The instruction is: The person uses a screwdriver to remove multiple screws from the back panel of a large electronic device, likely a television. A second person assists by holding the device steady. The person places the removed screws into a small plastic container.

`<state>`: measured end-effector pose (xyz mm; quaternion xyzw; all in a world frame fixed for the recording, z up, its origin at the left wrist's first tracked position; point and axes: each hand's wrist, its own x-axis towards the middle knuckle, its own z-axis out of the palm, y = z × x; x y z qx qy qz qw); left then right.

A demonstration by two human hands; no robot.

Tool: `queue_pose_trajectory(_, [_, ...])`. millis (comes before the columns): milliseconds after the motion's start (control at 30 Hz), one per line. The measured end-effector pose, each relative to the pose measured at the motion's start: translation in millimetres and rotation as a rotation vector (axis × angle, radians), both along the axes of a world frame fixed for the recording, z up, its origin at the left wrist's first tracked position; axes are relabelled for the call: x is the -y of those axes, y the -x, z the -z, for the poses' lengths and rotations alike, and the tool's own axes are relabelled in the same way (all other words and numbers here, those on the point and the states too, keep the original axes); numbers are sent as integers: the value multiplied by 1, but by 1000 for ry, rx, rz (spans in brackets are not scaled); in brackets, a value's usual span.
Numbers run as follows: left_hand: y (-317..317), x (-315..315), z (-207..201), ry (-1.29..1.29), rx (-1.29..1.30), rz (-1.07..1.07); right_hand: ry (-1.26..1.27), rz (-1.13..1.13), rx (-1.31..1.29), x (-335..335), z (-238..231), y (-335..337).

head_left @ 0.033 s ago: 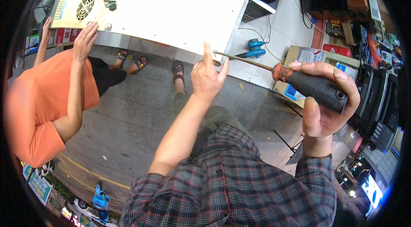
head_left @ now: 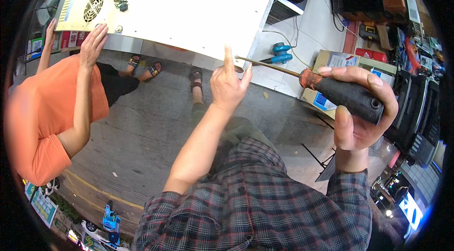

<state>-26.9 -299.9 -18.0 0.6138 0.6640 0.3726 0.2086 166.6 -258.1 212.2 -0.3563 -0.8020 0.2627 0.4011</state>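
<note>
My right hand [head_left: 357, 140] is closed around a screwdriver [head_left: 347, 97] with a thick black handle, a worn orange-red collar and a long shaft. Its tip meets the near edge of a large pale metal casing [head_left: 184, 5], close to the right corner. Whether a screw sits under the tip is too small to tell. Right beside the tip, my left hand [head_left: 228, 86] has its index finger stretched onto the casing and its thumb spread, the other fingers curled. A round vent grille [head_left: 93, 8] and a small black cable piece [head_left: 121, 5] show on the casing's left part.
At left, a person in an orange shirt [head_left: 71, 95] rests a hand [head_left: 93, 45] on the casing's edge. A blue blower [head_left: 280, 53] lies on white tiles beyond the casing's right side. Boxes [head_left: 326, 61] and black equipment [head_left: 411, 114] crowd the right.
</note>
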Motion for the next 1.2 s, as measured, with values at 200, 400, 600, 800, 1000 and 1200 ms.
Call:
queue_pose_trajectory(200, [1,0,4,-44,17,3,5,-46,-17,-1,-10,1])
queue_pose_trajectory(400, [2,-1,6,-49,17,7,-3,-72,31,1,-8,1])
queue_pose_trajectory(600, [2,0,5,-18,25,19,-23,-74,63,0,-10,1])
queue_pose_trajectory(800, [2,1,3,-8,36,18,-27,-64,63,4,-9,5])
queue_pose_trajectory(1000, [3,-2,-5,28,22,24,-25,-133,9,-4,-7,9])
queue_pose_trajectory(1200, [6,-2,-9,86,53,26,-164,-303,275,-23,-31,33])
